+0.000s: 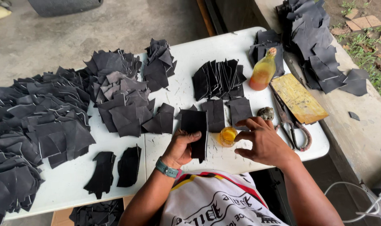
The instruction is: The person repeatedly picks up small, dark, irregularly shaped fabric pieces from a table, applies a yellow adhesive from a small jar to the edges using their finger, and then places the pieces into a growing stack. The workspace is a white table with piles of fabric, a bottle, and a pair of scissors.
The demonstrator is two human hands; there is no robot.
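Left hand grasping a black leather piece, right hand released beside the small amber glue jar

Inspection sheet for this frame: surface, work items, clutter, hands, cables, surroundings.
Surface: white folding table, stained.
Work items: black leather piece held upright; small jar of yellow liquid beside it.
Clutter: heaps of black leather pieces, amber bottle, scissors, yellow board.
Hands: left hand grips the leather piece; right hand open, fingers spread next to the jar.
Cables: white cable at lower right.
Surroundings: concrete floor, grass at right.
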